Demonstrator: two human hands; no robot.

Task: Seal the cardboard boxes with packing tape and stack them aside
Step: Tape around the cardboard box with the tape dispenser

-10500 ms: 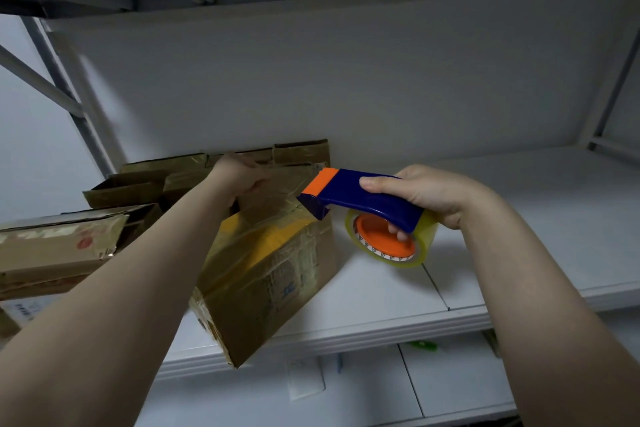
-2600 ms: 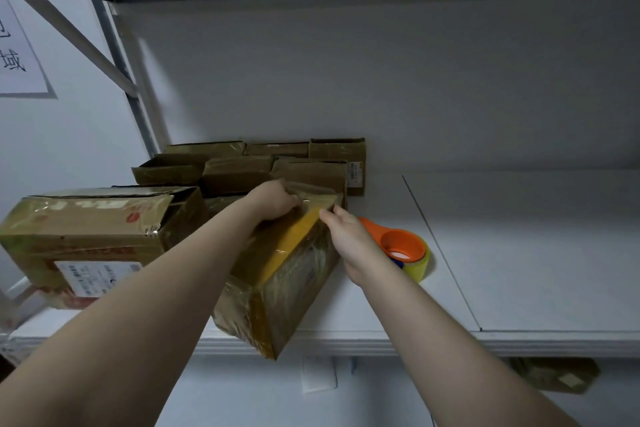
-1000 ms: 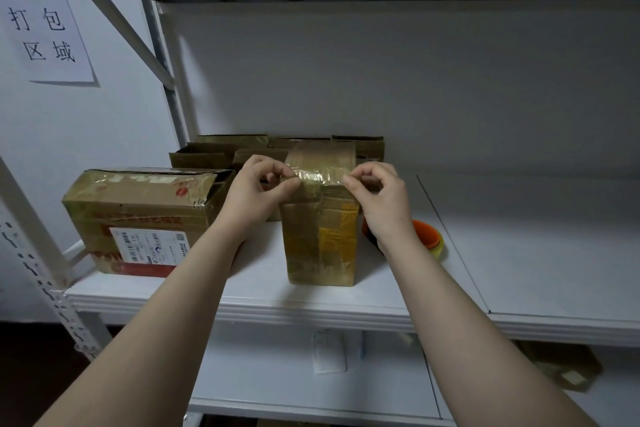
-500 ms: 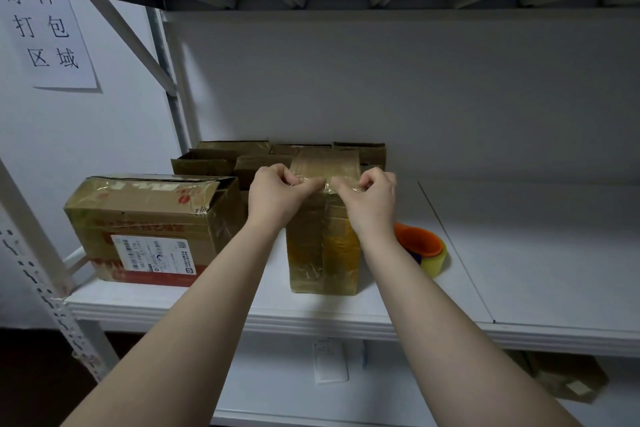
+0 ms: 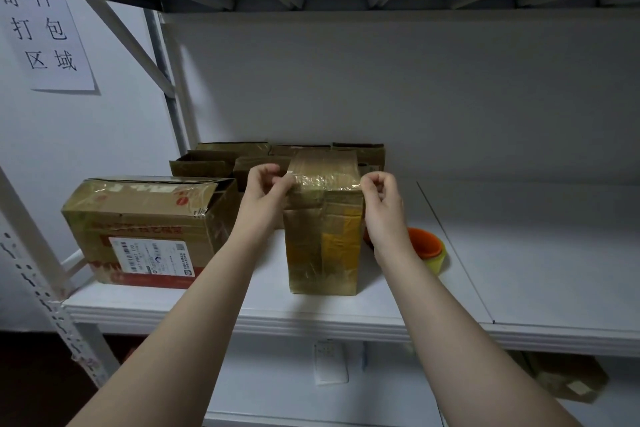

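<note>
The tall cardboard box stood upright on the white shelf, near its front edge. A strip of clear tape ran across the box's top near edge. The left hand pinched the strip's left end at the corner, and the right hand, fingers curled, pinched the right end. An orange-cored tape roll lay just right of the box, behind the right forearm. A larger labelled box sat to the left.
</note>
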